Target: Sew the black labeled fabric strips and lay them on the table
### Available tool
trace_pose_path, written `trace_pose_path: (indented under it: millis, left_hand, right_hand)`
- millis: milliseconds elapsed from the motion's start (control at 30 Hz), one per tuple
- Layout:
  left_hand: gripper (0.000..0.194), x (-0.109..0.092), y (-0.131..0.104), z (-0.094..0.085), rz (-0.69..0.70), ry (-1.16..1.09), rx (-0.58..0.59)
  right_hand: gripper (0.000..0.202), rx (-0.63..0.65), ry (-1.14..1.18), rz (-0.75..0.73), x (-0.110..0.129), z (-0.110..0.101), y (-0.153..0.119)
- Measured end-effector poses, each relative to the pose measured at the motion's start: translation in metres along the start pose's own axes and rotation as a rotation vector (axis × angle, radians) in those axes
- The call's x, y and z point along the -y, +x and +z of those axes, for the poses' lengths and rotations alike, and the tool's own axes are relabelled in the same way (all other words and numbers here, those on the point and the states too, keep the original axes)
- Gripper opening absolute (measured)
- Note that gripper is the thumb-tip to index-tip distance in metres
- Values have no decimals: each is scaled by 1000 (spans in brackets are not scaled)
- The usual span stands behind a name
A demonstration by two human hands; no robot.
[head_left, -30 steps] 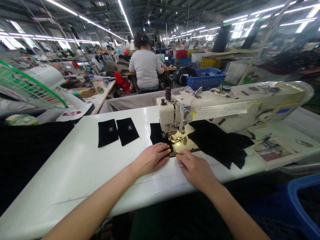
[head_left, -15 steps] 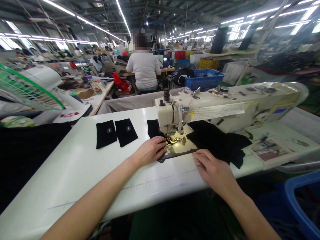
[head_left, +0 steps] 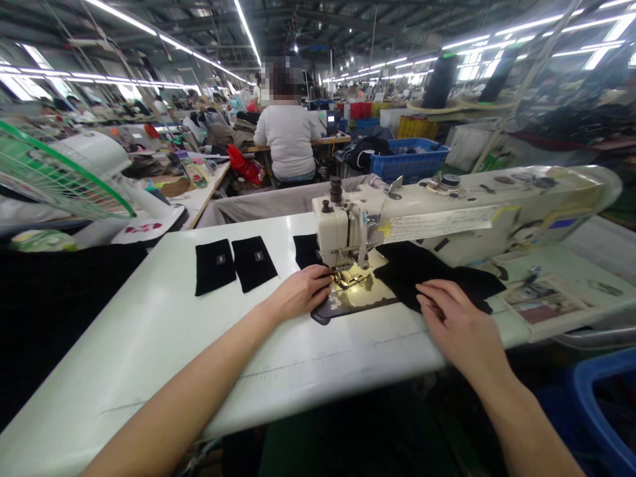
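My left hand (head_left: 304, 291) rests beside the presser foot (head_left: 348, 279) of a sewing machine (head_left: 340, 228), fingers closed on the near edge of a black fabric piece (head_left: 305, 250). Part of that piece is hidden behind the hand and the machine head. To the right, my right hand (head_left: 454, 315) is over the front edge of several overlapping black fabric pieces (head_left: 417, 268). Its fingers are slightly bent and a little apart, with nothing visibly gripped. Two black pieces with small grey labels, a left one (head_left: 214, 268) and a right one (head_left: 254, 264), lie flat on the white table (head_left: 209, 344).
A parts tray (head_left: 546, 298) is set in the table at right. Below it stands a blue basket (head_left: 596, 397). A green-rimmed fan (head_left: 64, 172) stands at left. Beyond the machine, a person (head_left: 287, 139) in a light shirt sits near another blue basket (head_left: 407, 159).
My right hand has moved right, from the metal plate's front edge to the black fabric pile. My left hand stays by the presser foot. The view has shifted slightly.
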State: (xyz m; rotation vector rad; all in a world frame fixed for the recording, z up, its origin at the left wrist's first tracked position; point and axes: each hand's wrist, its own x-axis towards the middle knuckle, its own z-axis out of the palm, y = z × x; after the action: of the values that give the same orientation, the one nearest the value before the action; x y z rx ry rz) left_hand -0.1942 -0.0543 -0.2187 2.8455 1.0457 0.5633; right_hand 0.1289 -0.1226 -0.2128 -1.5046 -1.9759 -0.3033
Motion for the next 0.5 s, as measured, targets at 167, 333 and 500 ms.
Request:
trace_pose_path:
  millis: [167, 333, 500]
  left_hand:
    - [33, 1, -1, 1, 2, -41, -31]
    - [30, 4, 4, 10, -155, -145, -115]
    - [19, 9, 10, 18, -321, -83, -186]
  right_hand:
    - [45, 190, -206, 178, -22, 2, 5]
    - [31, 196, -120, 153, -31, 0, 6]
    - [31, 101, -45, 114, -36, -2, 6]
